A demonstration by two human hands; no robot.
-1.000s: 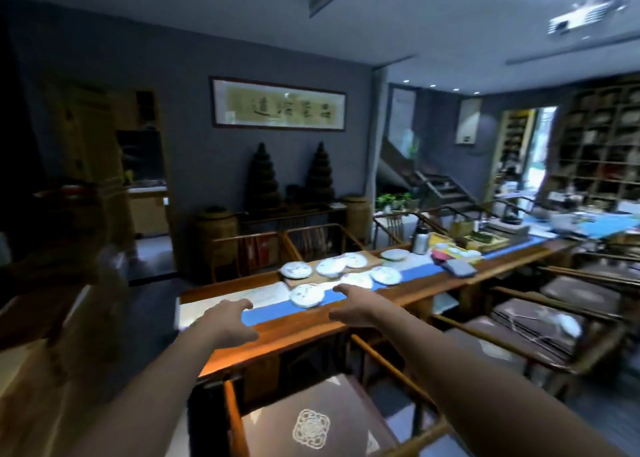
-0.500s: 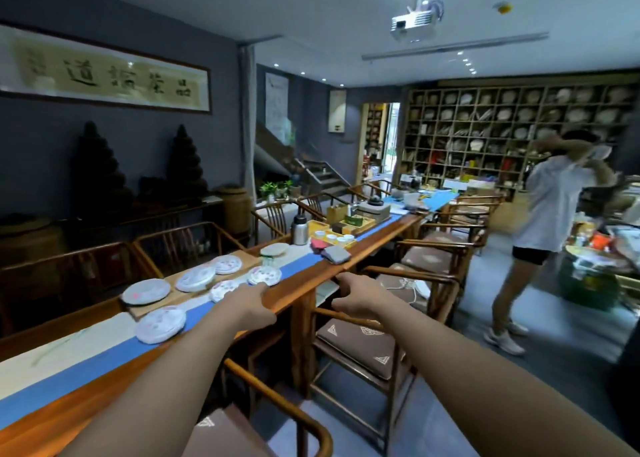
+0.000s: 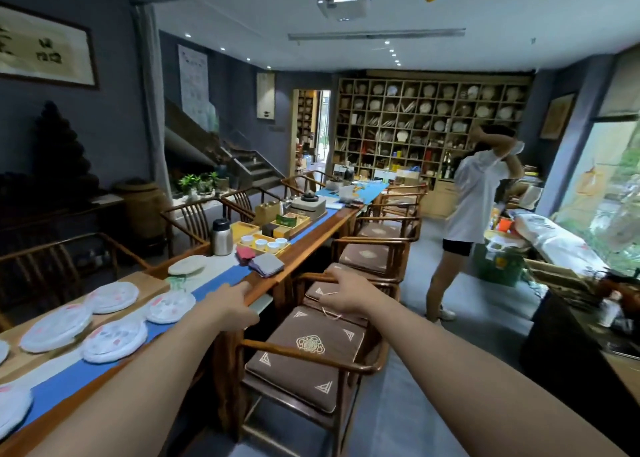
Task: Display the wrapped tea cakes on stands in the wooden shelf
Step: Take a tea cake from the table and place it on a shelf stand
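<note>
On the table, tea cakes lie left of empty fingers.

Worktop: polished glossy wood, with matt blue cloth runner. Tea cakes: crinkled white paper wrappers. Flask: brushed metal. Chair cushion: brown cloth, embroidered.

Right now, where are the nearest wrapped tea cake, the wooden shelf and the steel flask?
Tea cake (image 3: 115, 341), head view, centre of its white wrapper.
Wooden shelf (image 3: 429, 86), head view, top row's frame.
Steel flask (image 3: 222, 240), head view, middle of its body.
</note>
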